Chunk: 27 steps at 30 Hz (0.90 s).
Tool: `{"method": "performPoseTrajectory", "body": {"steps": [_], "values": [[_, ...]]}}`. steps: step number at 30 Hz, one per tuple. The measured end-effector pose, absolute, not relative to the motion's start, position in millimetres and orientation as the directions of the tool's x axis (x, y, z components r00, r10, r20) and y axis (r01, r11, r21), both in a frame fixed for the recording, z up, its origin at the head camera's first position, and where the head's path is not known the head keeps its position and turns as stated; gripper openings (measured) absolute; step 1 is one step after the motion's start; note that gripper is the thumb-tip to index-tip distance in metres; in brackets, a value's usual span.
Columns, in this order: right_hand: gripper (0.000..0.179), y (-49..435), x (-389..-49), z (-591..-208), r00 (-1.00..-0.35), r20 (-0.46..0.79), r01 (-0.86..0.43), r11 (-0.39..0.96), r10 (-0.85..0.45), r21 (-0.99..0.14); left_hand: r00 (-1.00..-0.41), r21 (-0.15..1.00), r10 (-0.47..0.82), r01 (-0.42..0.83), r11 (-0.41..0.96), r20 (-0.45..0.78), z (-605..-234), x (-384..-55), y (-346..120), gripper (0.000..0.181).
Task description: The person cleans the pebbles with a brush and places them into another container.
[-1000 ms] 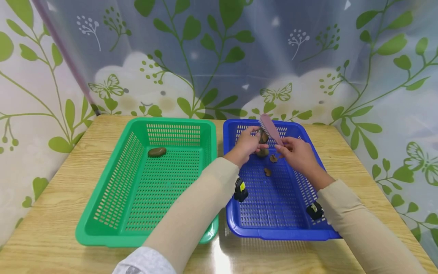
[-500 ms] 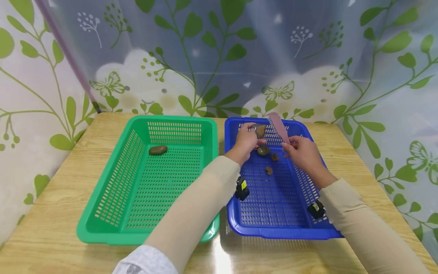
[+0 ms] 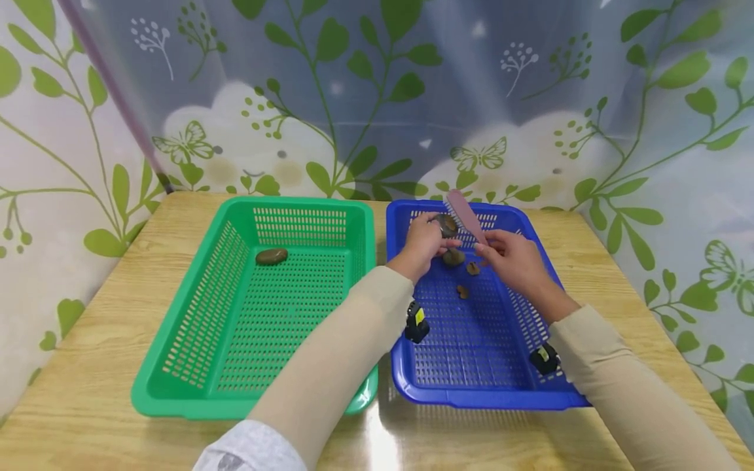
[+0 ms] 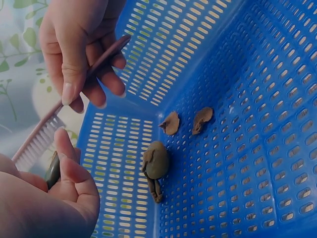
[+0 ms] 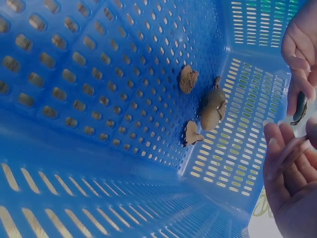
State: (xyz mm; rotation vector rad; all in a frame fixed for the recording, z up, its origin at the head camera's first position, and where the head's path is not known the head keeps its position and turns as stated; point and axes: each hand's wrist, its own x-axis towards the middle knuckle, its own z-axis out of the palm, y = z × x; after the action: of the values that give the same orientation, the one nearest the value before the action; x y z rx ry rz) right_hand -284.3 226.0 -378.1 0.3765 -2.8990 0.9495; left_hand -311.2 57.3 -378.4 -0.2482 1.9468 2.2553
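Note:
My left hand (image 3: 421,243) holds a dark smooth stone (image 3: 449,226) with a brown, mud-like patch, above the far end of the blue basket (image 3: 485,400). Between the thumb and fingers of my right hand (image 3: 517,260) is the handle of a pink brush (image 3: 466,214). Its pale bristles face the held stone and overlap its edge in the head view. In the left wrist view, my fingers hide most of that stone (image 4: 53,172). Below, a greenish stone (image 4: 157,161) with brown clods against it lies on the basket floor. Two flat brown pieces, one the nearer piece (image 4: 202,120), lie beside it.
To the left stands a green basket (image 3: 253,410) with a brown oval stone (image 3: 271,256) near its far left corner. Both baskets sit side by side on a wooden table (image 3: 82,366). A leaf-patterned curtain (image 3: 377,98) hangs close behind.
The brush head swings right, away from the held stone, then back left to it. The left hand turns the stone slightly, its brown patch facing differently. The loose pieces stay put.

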Motion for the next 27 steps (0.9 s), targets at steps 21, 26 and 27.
{"method": "performPoseTrajectory", "body": {"steps": [21, 26, 27], "values": [[0.040, 226.7, -282.6, -377.8, -0.961, 0.164, -0.276, 0.793, -0.222, -0.544, -0.977, 0.967, 0.039, -0.215, -0.135, -0.212, -377.6, -309.3, 57.9, 0.040], [0.041, 226.2, -282.7, -376.5, -0.970, 0.161, -0.241, 0.817, -0.183, -0.523, -0.977, 0.969, 0.031, -0.215, -0.121, -0.213, -378.8, -311.2, 57.9, 0.040], [0.041, 226.4, -282.8, -376.4, -0.972, 0.157, -0.232, 0.819, -0.175, -0.524, -0.977, 0.970, 0.028, -0.214, -0.115, -0.212, -379.1, -311.6, 58.0, 0.040]]}}
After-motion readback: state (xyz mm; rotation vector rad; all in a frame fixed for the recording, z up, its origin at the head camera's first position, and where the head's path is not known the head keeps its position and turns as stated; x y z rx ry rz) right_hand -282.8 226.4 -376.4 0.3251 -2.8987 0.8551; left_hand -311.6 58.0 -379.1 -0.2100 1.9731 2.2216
